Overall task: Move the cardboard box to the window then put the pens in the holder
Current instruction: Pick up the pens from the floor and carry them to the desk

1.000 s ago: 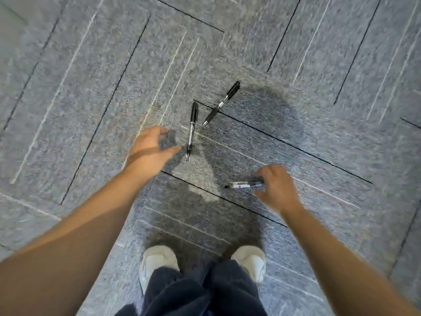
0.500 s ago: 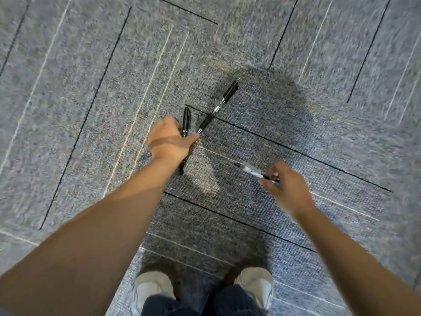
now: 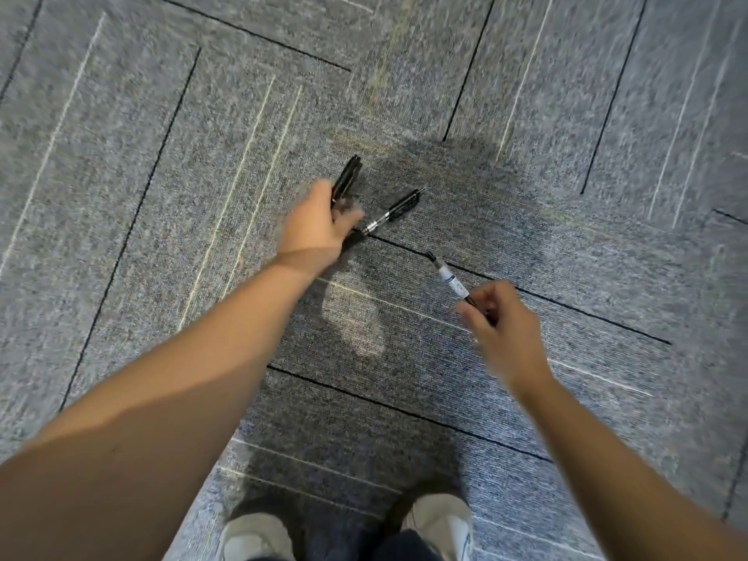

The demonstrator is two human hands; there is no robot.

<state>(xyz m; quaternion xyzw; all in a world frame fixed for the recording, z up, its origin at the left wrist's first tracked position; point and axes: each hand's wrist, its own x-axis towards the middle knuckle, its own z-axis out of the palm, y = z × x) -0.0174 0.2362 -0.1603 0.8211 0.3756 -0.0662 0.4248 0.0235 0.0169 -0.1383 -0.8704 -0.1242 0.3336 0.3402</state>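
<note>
1. The person stands over a grey carpet (image 3: 566, 115) marked with thin black and pale lines, both bare arms stretched down toward the floor.
2. The left hand (image 3: 315, 228) is closed around a black pen (image 3: 347, 178); the pen's top end sticks up and away past the knuckles, and the rest of it is hidden in the grip.
3. A second black pen (image 3: 394, 210) with a silver band lies on the carpet just to the right of that hand. Its near end is right at the fingertips, but motion blur keeps me from telling whether they touch it.
4. The right hand (image 3: 502, 330) has its fingers pinched shut on the lower end of a pen with a white label (image 3: 449, 277), which slants up and to the left, clear of the floor.
5. A pair of pale shoes (image 3: 441, 524) and dark trouser cuffs show at the bottom, under the arms.
6. The person's shadow falls dark across the carpet around the pens.
</note>
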